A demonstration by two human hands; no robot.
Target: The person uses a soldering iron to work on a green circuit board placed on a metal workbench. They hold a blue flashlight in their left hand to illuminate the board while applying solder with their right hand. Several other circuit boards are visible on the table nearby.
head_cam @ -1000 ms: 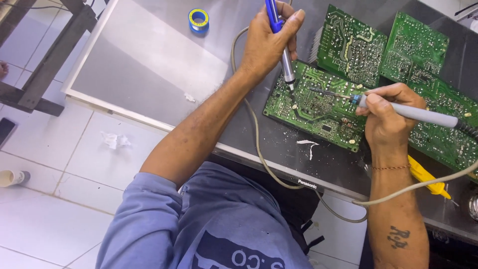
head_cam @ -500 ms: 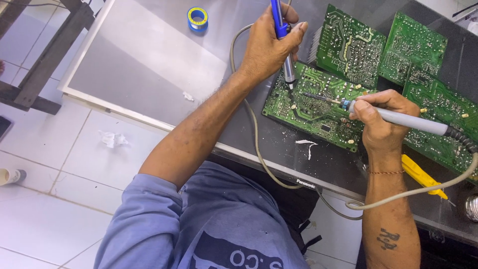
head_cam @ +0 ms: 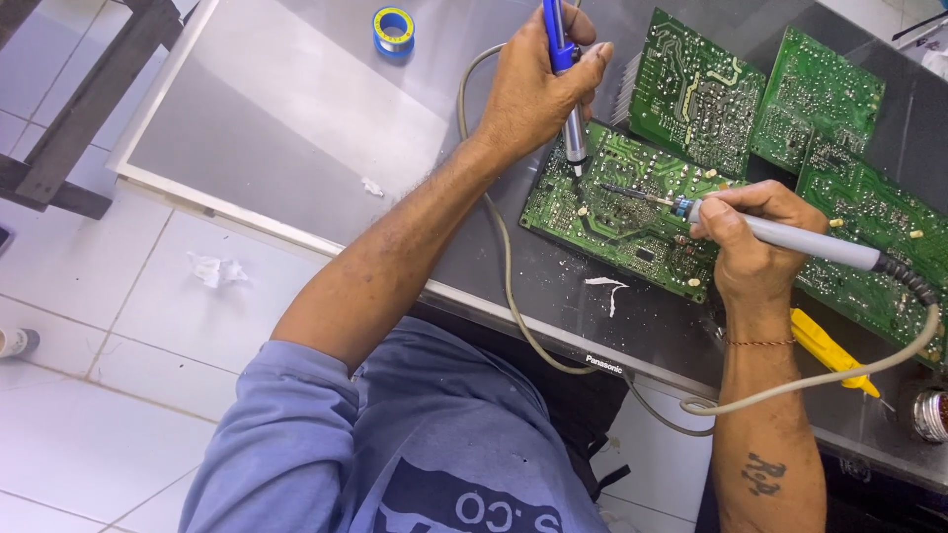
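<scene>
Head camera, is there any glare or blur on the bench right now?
Head view: broad pale sheen on the grey bench top; circuit board, left hand and right hand look sharp; edges bow slightly from the wide lens.

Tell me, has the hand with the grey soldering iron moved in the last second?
Yes. The right hand with the soldering iron has slid left across the circuit board, toward the left hand.

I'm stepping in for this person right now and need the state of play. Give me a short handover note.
Left hand grips a blue desoldering pump upright, tip on the nearest green circuit board. Right hand holds a grey soldering iron, tip on the same board close to the pump. Three more boards lie behind. Finished joints can't be judged from here; both tools are on the board.
</scene>
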